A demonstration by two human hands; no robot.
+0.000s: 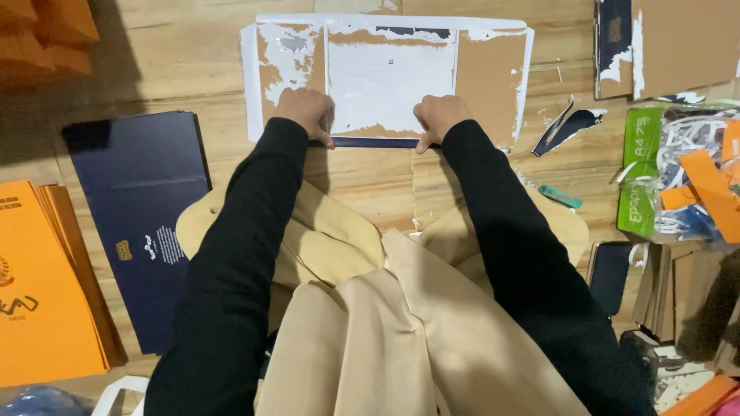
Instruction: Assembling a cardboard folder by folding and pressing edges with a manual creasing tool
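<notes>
On the floor, near its far edge: a flattened cardboard sheet [385,77] lies face down, brown board showing through torn white paper, with a navy strip [378,142] along its near edge.
Sheet, handling: judged light and stiff enough to keep flat, yet apt to crease at its fold lines; the white paper layer looks fragile and peels in patches.
Sheet, where to hold: judged best pressed or pinched along the near edge by the navy strip, one hand toward each end, since a hold at a corner would likely bend it.
Left hand [306,112]: knuckles up, fingers curled narrow and bearing down on the near edge, toward the sheet's left end; whether it pinches the strip or only presses cannot be told.
Right hand [439,117]: curled the same way, thumb down on the strip, right of the sheet's middle.
Arms: both in black sleeves [231,270], stretched forward and converging slightly, over tan trousers [385,331] of a seated person.
Left side of the floor: a navy folded cover [135,208], then an orange stack [46,285] at the left edge.
Right side: a navy scrap [566,127], a small teal tool [560,196], a green packet [640,177], orange pieces [713,189], and more board [678,46] at the far right corner.
</notes>
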